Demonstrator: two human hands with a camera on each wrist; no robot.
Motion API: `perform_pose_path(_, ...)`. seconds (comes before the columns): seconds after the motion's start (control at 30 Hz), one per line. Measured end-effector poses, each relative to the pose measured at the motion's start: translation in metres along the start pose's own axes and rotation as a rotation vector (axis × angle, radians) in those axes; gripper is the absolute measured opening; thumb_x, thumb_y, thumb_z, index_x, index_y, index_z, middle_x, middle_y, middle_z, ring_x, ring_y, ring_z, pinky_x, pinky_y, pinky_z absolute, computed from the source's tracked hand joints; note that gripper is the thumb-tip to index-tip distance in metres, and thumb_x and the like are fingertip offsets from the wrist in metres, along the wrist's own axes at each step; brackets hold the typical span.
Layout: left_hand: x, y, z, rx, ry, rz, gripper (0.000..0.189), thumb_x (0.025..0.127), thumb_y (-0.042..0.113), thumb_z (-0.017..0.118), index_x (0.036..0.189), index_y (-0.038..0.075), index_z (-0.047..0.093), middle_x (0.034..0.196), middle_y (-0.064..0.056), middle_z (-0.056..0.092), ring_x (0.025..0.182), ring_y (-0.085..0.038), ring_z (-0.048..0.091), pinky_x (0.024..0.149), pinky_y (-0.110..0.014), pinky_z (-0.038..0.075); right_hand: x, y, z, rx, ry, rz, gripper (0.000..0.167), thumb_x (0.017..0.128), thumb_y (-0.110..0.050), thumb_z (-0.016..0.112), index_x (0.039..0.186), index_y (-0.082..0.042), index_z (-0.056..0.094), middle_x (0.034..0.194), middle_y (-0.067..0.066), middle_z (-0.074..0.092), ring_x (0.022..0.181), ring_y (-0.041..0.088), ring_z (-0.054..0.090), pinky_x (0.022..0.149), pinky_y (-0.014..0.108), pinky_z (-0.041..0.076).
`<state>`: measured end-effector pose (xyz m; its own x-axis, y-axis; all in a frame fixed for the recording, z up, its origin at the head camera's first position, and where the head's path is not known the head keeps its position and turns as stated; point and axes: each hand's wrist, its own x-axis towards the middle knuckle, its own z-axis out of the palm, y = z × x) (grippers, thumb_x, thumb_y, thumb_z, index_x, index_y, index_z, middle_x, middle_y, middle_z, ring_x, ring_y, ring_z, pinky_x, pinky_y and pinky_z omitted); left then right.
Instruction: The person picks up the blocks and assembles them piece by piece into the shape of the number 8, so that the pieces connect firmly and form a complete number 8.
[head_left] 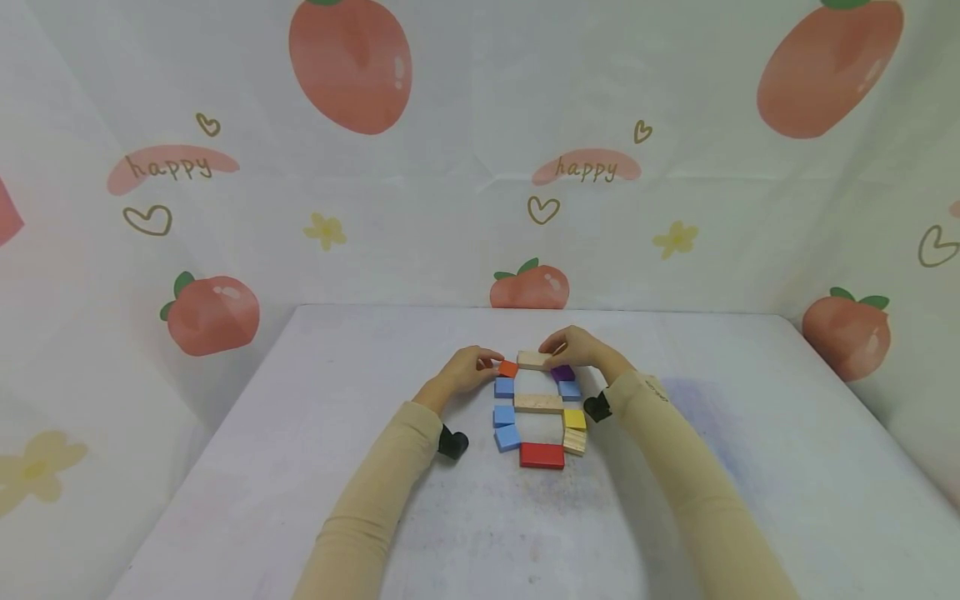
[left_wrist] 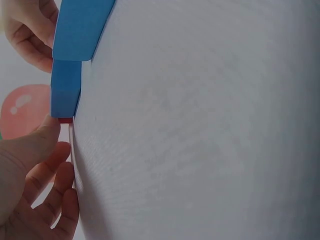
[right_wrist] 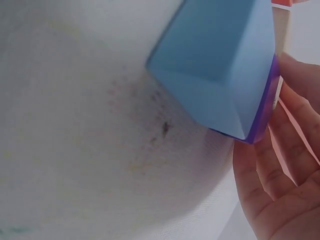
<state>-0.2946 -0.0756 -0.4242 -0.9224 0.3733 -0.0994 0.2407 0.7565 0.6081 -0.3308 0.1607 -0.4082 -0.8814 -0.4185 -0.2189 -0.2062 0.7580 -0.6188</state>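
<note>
My right hand [head_left: 581,346] is at the far end of an oblong ring of small blocks. Its thumb and fingers pinch the right end of a plain wooden block [head_left: 532,360]. Just below that hand lies a purple block [head_left: 562,373], with a light blue block [right_wrist: 210,65] nearer. My left hand [head_left: 467,368] rests beside an orange-red block [head_left: 507,368] at the ring's far left, fingers loosely bent, thumb tip close to it. In the left wrist view the orange-red block is mostly hidden behind a blue block [left_wrist: 66,90].
Several blue blocks [head_left: 504,387] form the left side. A speckled wooden bar [head_left: 537,404] crosses the middle. Yellow [head_left: 573,419] and striped wooden [head_left: 574,442] blocks stand on the right, and a red block [head_left: 542,456] at the near end. A white cloth [head_left: 405,329] covers the table.
</note>
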Motion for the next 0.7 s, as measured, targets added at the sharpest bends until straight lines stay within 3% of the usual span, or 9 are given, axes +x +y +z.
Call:
perform_pose_path(0.4,-0.0002,-0.0005,0.0009,-0.004,0.005,0.001,0.031,0.091,0.017,0.060,0.122,0.014,0.062,0.107,-0.010,0.062,0.096,-0.021,0.055,0.088,-0.034,0.047,-0.0023,-0.0018,0.0010,-0.009,0.004,0.000,0.033,0.084,-0.018,0.069,0.113,-0.003,0.065,0.115,0.015,0.065,0.106,0.028,0.060,0.094,0.040,0.049)
perform_pose_path(0.7,-0.0019,0.0018,-0.0004,0.008,0.019,0.040,0.031,0.090,0.016,0.061,0.121,0.011,0.062,0.105,-0.011,0.063,0.095,-0.022,0.056,0.087,-0.033,0.048,-0.0062,-0.0051,0.0000,0.001,0.003,-0.020,0.033,0.084,-0.015,0.069,0.113,0.000,0.064,0.115,0.018,0.065,0.107,0.031,0.061,0.095,0.041,0.048)
